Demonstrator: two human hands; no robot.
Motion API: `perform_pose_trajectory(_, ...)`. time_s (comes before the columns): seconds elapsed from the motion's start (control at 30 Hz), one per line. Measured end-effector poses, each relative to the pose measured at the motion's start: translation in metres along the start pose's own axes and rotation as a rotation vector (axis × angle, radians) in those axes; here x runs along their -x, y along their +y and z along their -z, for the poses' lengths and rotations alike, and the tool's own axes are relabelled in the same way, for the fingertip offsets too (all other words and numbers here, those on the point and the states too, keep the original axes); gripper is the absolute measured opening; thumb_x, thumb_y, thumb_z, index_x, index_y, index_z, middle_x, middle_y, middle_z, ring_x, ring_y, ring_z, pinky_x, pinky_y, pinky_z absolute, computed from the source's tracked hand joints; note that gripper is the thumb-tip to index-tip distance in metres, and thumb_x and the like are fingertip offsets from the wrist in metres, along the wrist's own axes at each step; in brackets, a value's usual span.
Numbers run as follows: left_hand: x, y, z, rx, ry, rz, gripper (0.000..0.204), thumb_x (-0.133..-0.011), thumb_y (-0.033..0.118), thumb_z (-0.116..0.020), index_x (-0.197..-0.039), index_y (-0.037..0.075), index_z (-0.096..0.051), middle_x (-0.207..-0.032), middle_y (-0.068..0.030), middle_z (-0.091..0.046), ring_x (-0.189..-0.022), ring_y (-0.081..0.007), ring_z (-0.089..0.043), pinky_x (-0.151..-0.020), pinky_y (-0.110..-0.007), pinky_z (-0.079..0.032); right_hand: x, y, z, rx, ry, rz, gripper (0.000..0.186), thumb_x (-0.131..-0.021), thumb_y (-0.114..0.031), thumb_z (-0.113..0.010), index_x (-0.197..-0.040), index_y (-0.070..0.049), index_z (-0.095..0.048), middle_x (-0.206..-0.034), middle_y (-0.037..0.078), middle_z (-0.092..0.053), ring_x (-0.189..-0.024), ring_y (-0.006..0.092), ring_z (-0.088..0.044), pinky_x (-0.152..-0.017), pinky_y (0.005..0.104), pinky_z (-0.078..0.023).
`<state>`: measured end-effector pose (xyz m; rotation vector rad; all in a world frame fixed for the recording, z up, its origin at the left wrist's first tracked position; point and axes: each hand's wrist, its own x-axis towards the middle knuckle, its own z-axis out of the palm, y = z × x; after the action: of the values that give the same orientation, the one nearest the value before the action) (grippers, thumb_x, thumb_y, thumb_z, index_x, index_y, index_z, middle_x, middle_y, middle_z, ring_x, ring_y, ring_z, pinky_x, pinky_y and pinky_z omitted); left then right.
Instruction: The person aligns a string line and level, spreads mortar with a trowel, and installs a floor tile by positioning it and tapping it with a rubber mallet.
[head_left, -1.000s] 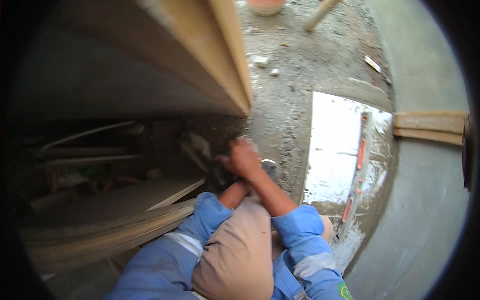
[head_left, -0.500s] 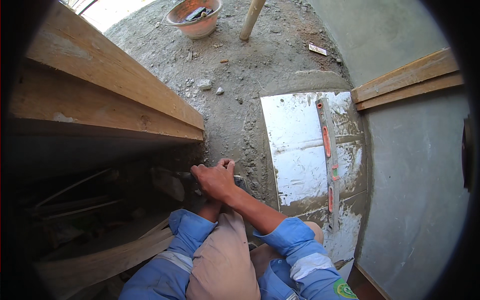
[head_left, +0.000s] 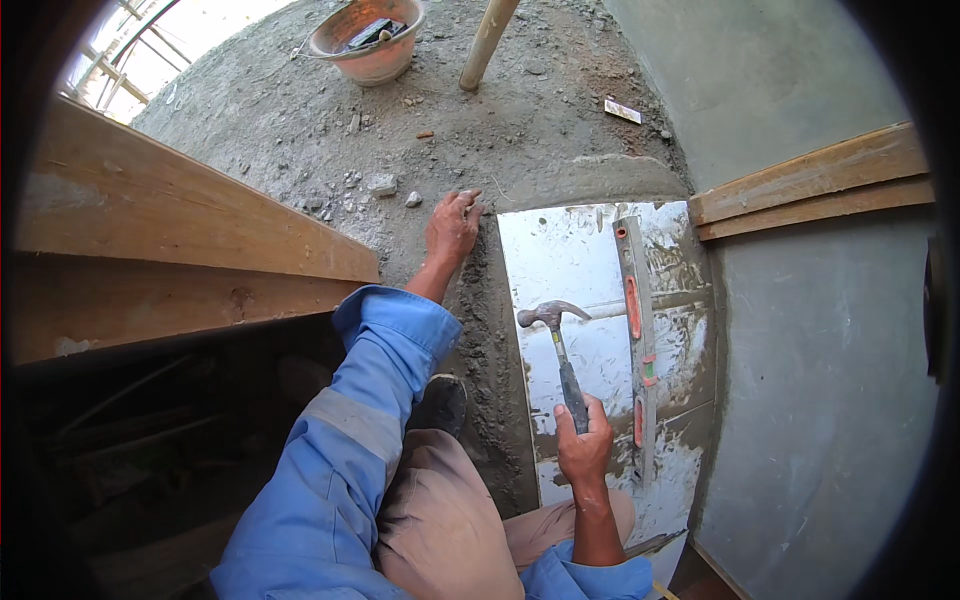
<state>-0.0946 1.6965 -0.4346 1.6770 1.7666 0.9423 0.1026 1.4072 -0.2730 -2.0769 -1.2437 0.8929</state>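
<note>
My right hand [head_left: 585, 448] grips a claw hammer [head_left: 562, 355] by its dark handle, its head raised above white, mortar-smeared tiles [head_left: 535, 250]. A long spirit level [head_left: 634, 330] with reddish inserts lies along those tiles, right of the hammer. My left hand [head_left: 453, 232] reaches forward to the mortar strip [head_left: 480, 300] by the tiles' upper left corner. Its fingertips are bent around something small and greyish that I cannot make out.
Timber frames [head_left: 190, 220] stand left and right [head_left: 800, 175], with a dark recess at left and grey plastered wall [head_left: 810, 380] at right. Beyond are a reddish bucket [head_left: 370, 65] holding tools, a leaning pole [head_left: 485, 45], rubble [head_left: 382, 184] and a white strip [head_left: 622, 111].
My hands, together over the dark area by my knee, have separated. The left has moved forward to the mortar; the right has come rightward over the tiles, now visibly holding the hammer.
</note>
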Motion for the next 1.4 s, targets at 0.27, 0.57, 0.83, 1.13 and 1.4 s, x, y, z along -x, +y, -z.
perform_pose_trajectory(0.27,-0.028,-0.006,-0.011,-0.027,-0.272,-0.121,0.023,-0.089,0.022,-0.067,-0.108,0.011,-0.075,-0.107,-0.0104,-0.069,-0.099,-0.0314,-0.066,-0.085,-0.039,-0.052,-0.01,0.019,0.008,-0.01,0.06,-0.136,0.025,-0.09,-0.02,-0.07,-0.1,0.002,-0.063,-0.079,0.012,-0.066,-0.071,0.0204,-0.061,-0.069,0.0361,-0.05)
perform_pose_trajectory(0.57,-0.022,-0.018,-0.014,-0.099,-0.14,-0.295,0.027,-0.093,0.032,-0.066,-0.107,0.011,-0.073,-0.107,-0.0089,-0.069,-0.097,-0.0312,-0.066,-0.083,-0.041,-0.053,-0.023,0.022,-0.018,-0.108,0.11,-0.104,0.028,-0.09,-0.016,-0.068,-0.107,0.002,-0.055,-0.082,0.012,-0.059,-0.072,0.02,-0.056,-0.069,0.0361,-0.048)
perform_pose_trajectory(0.83,-0.021,-0.025,-0.02,-0.054,-0.053,-0.305,0.021,-0.092,0.029,-0.068,-0.096,0.009,-0.072,-0.097,-0.008,-0.066,-0.09,-0.0288,-0.067,-0.075,-0.04,-0.055,-0.049,0.019,-0.043,-0.144,0.011,-0.123,0.028,-0.088,-0.016,-0.069,-0.104,0.001,-0.054,-0.083,0.009,-0.061,-0.075,0.0163,-0.056,-0.072,0.0336,-0.048)
perform_pose_trajectory(1.13,-0.023,-0.025,-0.024,-0.065,0.02,-0.349,0.022,-0.092,0.03,-0.067,-0.089,0.009,-0.071,-0.095,-0.0072,-0.063,-0.086,-0.0285,-0.066,-0.07,-0.04,-0.055,-0.093,-0.011,-0.063,-0.042,0.054,0.065,0.028,-0.095,-0.024,-0.065,-0.106,0.002,-0.059,-0.075,0.004,-0.058,-0.066,0.0114,-0.05,-0.062,0.0297,-0.044)
perform_pose_trajectory(1.4,-0.02,-0.019,-0.024,-0.079,-0.002,-0.295,0.019,-0.092,0.028,-0.067,-0.094,0.01,-0.069,-0.095,-0.0081,-0.063,-0.087,-0.0294,-0.066,-0.072,-0.04,-0.055,-0.16,0.001,-0.102,-0.021,0.052,0.256,0.041,-0.1,-0.032,-0.058,-0.123,0.002,-0.059,-0.093,0.015,-0.069,-0.082,0.0262,-0.065,-0.077,0.038,-0.051)
